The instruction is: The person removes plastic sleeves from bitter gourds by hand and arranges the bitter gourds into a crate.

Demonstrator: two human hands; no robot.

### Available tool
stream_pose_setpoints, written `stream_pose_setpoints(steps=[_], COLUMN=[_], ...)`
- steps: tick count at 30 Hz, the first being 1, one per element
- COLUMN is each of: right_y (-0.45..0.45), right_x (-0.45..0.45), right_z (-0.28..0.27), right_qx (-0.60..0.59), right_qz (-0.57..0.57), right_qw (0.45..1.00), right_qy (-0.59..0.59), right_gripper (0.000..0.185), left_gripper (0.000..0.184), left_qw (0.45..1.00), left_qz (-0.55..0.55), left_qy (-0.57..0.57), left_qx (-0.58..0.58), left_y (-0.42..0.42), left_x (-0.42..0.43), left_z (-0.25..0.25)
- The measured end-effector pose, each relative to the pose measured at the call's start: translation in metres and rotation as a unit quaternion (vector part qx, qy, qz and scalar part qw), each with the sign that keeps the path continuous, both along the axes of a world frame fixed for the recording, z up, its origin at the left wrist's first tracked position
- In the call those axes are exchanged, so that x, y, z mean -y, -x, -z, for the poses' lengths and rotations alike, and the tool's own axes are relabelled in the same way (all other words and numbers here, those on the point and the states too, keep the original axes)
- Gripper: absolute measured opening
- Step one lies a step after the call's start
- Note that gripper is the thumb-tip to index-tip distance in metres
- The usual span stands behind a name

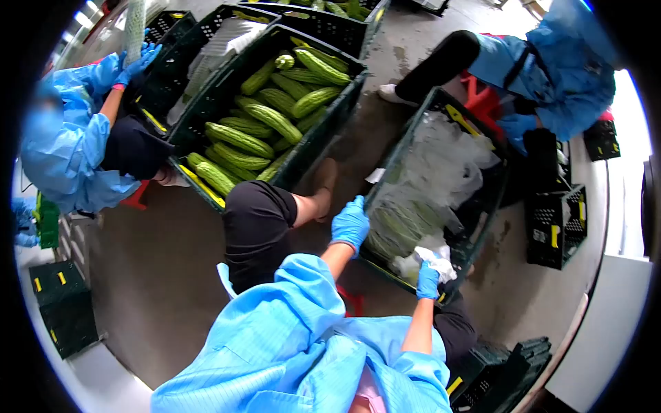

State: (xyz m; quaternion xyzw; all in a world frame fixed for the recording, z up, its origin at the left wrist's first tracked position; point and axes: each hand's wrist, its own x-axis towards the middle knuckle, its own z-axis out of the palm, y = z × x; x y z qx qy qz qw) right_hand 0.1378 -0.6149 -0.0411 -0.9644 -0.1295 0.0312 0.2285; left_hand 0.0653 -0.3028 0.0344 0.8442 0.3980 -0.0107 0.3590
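My left hand point(350, 224), in a blue glove, is closed at the near left edge of a dark crate point(490, 224); whether it grips the rim or something else I cannot make out. In my right hand point(427, 279), also gloved, is crumpled white plastic point(436, 261), over the crate's near end. Clear plastic bags point(441, 162) fill much of this crate, with green shapes point(403, 220) showing through the film. To the left, a second dark crate point(354, 89) holds several ridged green bitter melons point(274, 122).
A co-worker point(76, 138) at the left holds a wrapped melon point(134, 31). Another person point(551, 76) sits at the upper right by a red stool point(484, 107). Dark crates stand at the lower left point(65, 306), right point(558, 224) and lower right point(506, 372).
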Motion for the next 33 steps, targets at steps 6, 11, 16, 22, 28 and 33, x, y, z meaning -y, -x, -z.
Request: stream_pose_setpoints(steps=[6, 11, 16, 22, 28, 33], right_y=[0.019, 0.026, 0.033, 0.050, 0.058, 0.076], right_x=[-0.017, -0.017, -0.006, -0.037, -0.053, -0.081], right_z=[-0.051, -0.057, -0.099, -0.132, -0.164, -0.239], right_qx=[-0.014, 0.046, -0.010, -0.070, -0.070, -0.133], right_qz=[-0.019, 0.039, 0.147, 0.176, 0.188, 0.199], right_qw=[1.000, 0.996, 0.962, 0.867, 0.837, 0.739], right_qy=[-0.013, -0.071, -0.232, -0.462, -0.509, -0.630], right_gripper=[0.022, 0.018, 0.023, 0.023, 0.027, 0.028], left_gripper=[0.048, 0.048, 0.062, 0.061, 0.044, 0.033], left_qw=[0.998, 0.991, 0.986, 0.977, 0.936, 0.779], left_qz=[-0.003, 0.010, -0.004, 0.033, 0.037, -0.020], left_qy=[0.045, 0.070, 0.131, 0.027, 0.171, 0.606], left_qx=[0.054, 0.114, 0.104, 0.207, 0.305, 0.161], left_y=[0.007, 0.025, 0.069, 0.084, 0.095, 0.088], left_x=[-0.002, -0.002, 0.017, 0.041, 0.041, 0.045], left_z=[-0.008, -0.004, -0.012, -0.060, -0.066, -0.093])
